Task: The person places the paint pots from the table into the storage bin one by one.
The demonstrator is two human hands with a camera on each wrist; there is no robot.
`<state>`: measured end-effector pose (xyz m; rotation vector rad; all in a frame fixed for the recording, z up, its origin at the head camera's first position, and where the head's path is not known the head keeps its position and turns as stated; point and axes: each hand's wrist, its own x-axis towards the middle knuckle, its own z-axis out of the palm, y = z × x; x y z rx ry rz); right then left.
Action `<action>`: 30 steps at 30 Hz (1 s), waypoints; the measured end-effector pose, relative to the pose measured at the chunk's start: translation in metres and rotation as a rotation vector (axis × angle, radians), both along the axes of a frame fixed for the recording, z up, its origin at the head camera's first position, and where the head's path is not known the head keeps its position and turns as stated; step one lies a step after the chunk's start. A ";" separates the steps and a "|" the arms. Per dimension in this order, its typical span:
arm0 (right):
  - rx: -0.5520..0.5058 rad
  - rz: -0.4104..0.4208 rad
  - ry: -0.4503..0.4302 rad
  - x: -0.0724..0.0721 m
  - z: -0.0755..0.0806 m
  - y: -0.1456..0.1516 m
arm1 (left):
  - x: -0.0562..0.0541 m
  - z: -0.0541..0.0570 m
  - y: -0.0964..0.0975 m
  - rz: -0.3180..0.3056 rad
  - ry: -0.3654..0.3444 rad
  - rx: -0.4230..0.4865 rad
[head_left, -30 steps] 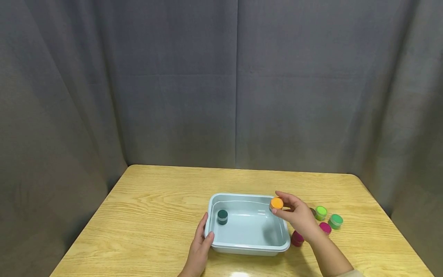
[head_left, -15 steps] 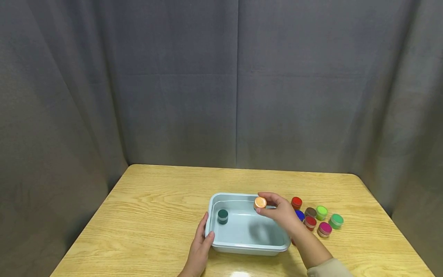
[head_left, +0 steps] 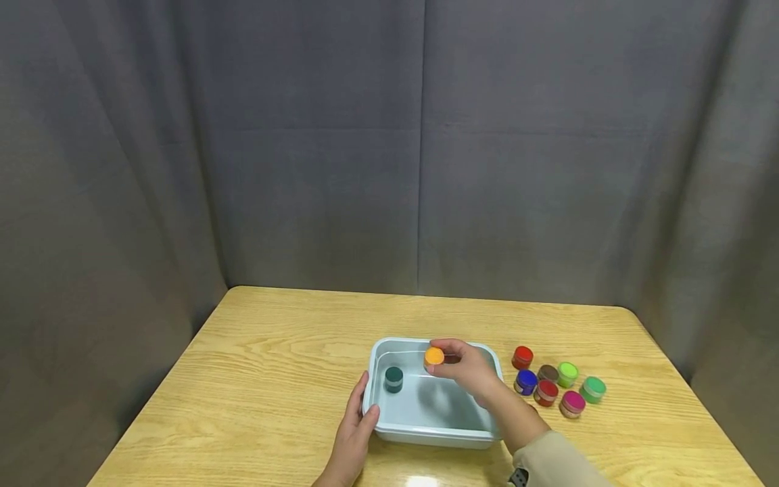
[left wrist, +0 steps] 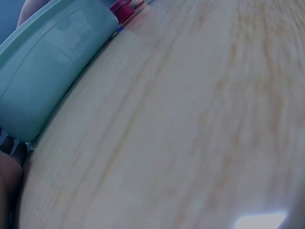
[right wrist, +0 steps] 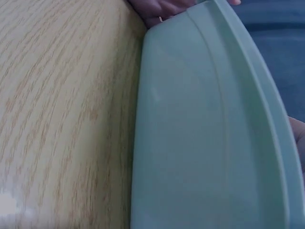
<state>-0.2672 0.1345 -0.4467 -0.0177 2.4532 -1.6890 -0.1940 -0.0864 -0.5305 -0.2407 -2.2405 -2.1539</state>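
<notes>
No text, brand, number or sign can be read in any view. The blue jar (head_left: 526,383) has a small whitish patch low on its side, and the magenta jar (head_left: 573,404) a pale, mottled band; both are too small to tell if they bear print. The dark strap (head_left: 519,477) at the right cuff (head_left: 548,460) shows pale specks, likewise too small to make out. The tub (right wrist: 186,119) shows only a moulded line along its wall.

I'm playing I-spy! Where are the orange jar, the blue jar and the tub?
Orange jar (head_left: 434,356), head view: its lid.
Blue jar (head_left: 526,379), head view: its lid.
Plastic tub (head_left: 415,408), head view: its bare floor.
</notes>
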 end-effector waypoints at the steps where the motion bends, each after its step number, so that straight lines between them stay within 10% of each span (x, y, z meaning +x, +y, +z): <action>1: 0.006 -0.002 -0.004 -0.001 -0.001 -0.002 | 0.000 0.000 0.000 -0.001 -0.002 0.001; 18: -0.019 0.109 0.025 -0.015 -0.021 -0.020 | -0.003 0.001 0.000 -0.011 -0.017 0.003; 30: 0.155 0.078 -0.029 -0.018 -0.027 -0.034 | -0.001 0.000 0.000 -0.028 -0.008 0.049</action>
